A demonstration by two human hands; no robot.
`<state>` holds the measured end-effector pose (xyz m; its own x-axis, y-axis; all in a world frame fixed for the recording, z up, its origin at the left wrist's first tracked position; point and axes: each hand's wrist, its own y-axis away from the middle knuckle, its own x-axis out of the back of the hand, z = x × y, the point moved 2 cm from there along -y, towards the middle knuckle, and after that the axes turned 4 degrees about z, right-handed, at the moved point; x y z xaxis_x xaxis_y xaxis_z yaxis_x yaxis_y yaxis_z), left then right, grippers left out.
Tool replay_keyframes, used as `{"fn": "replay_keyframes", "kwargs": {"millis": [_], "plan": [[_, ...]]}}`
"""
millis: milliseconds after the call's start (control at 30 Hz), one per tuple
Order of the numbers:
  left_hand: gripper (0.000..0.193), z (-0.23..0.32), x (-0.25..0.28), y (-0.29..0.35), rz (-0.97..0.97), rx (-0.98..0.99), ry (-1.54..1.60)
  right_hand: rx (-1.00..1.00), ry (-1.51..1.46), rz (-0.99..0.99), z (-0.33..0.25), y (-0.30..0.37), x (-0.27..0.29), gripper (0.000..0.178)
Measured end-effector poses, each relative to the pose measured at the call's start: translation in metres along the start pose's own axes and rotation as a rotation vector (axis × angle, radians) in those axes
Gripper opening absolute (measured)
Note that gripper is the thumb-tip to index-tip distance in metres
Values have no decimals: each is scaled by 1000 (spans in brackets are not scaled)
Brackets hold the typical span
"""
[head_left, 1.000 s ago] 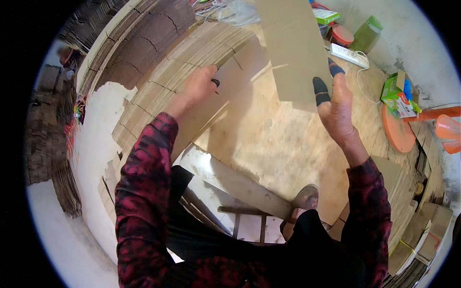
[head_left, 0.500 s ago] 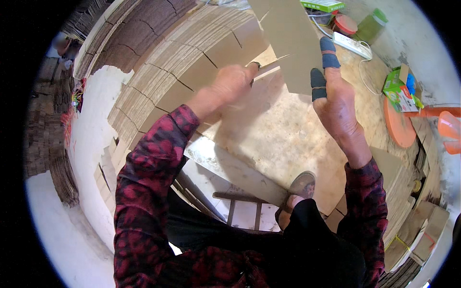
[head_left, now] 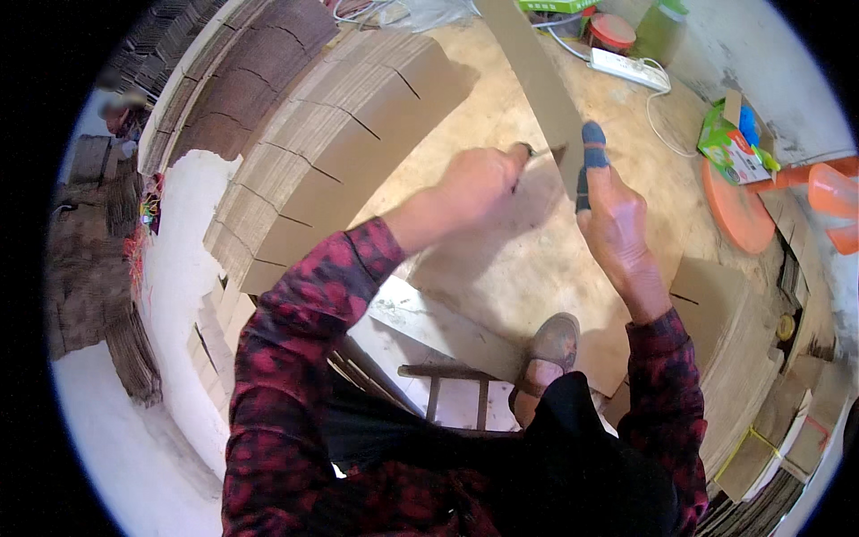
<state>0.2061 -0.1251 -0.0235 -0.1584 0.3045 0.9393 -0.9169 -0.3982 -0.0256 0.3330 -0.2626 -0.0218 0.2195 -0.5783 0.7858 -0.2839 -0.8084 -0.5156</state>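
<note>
A long brown cardboard piece (head_left: 537, 85) stands tilted over the table, seen nearly edge-on. My right hand (head_left: 619, 224) grips its lower end, with dark covers on at least two fingers. To its left, my left hand (head_left: 470, 192) is closed, its fingertips close to the cardboard's edge. A dark covering shows at a left fingertip. Something thin and dark lies between those fingertips and the cardboard; what the left fingers hold, if anything, I cannot make out. Beside my left hand runs a long row of slotted cardboard pieces (head_left: 331, 116) standing on edge.
Another cardboard stack (head_left: 716, 313) is at the right. Along the back right are a white power strip (head_left: 629, 69), a red-lidded container (head_left: 612, 32), a green jar (head_left: 660, 31) and a green box (head_left: 729, 143). An orange stool (head_left: 735, 208) stands nearby. My shoe (head_left: 555, 342) is below.
My left hand has moved right, away from the row and toward the cardboard. The piece in my right hand has turned from showing its broad face to nearly edge-on.
</note>
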Motion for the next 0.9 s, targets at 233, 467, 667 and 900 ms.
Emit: {"fn": "replay_keyframes", "kwargs": {"millis": [233, 467, 667, 900], "plan": [[29, -19, -26, -3, -98, 26, 328, -90, 37, -165, 30, 31, -22, 63], [43, -171, 35, -10, 593, 136, -472, 90, -16, 105, 4, -27, 12, 51], [38, -206, 68, -2, 502, 344, -415, 21, 138, -120, 18, -55, -23, 43], [21, -190, 57, 25, 69, 313, 242, -136, 39, -393, 29, -51, -48, 58]]}}
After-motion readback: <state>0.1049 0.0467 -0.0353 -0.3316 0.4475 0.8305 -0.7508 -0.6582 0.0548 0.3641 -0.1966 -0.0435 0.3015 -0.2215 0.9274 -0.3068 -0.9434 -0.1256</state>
